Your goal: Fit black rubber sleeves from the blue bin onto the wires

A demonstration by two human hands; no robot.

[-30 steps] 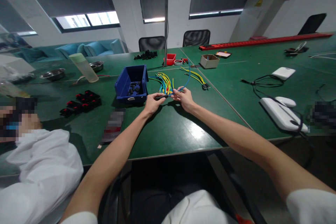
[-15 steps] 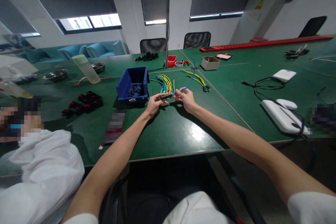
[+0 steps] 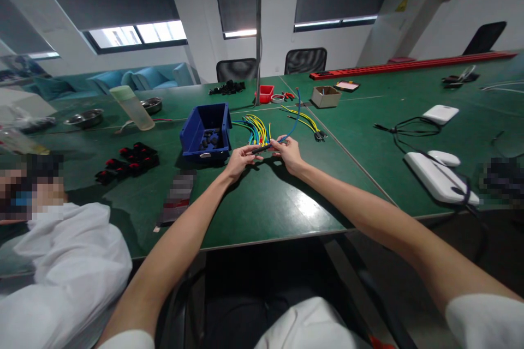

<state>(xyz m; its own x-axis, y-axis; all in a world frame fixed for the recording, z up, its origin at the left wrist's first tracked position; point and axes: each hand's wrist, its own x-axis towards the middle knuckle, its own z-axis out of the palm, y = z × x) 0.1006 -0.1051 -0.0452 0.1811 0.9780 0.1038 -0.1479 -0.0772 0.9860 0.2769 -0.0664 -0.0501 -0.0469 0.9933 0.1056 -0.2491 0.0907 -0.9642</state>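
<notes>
My left hand (image 3: 241, 161) is closed on a slim black sleeve-like piece (image 3: 260, 150), pinched between thumb and fingers just above the table. Close beside it, my right hand (image 3: 290, 152) pinches a blue wire (image 3: 297, 116) whose free end curves up and away. The wire's other end meets the black piece, but the fingers partly hide the joint. Behind both hands lies a bundle of yellow, blue and green wires (image 3: 256, 125). To the left stands a blue bin (image 3: 187, 139) with small black pieces (image 3: 210, 138) inside.
More yellow wires with black ends (image 3: 309, 122) lie at the right. Black-and-red parts (image 3: 133, 161) and a dark packet (image 3: 178, 196) are on the left, near a co-worker's white sleeve (image 3: 73, 251). A pole (image 3: 258, 38), a small box (image 3: 326, 98) and a white device (image 3: 438, 180) stand farther off.
The black piece and the blue wire have tilted slightly between my hands. Both hands keep their hold and stay almost in place; the whole view shifts a little.
</notes>
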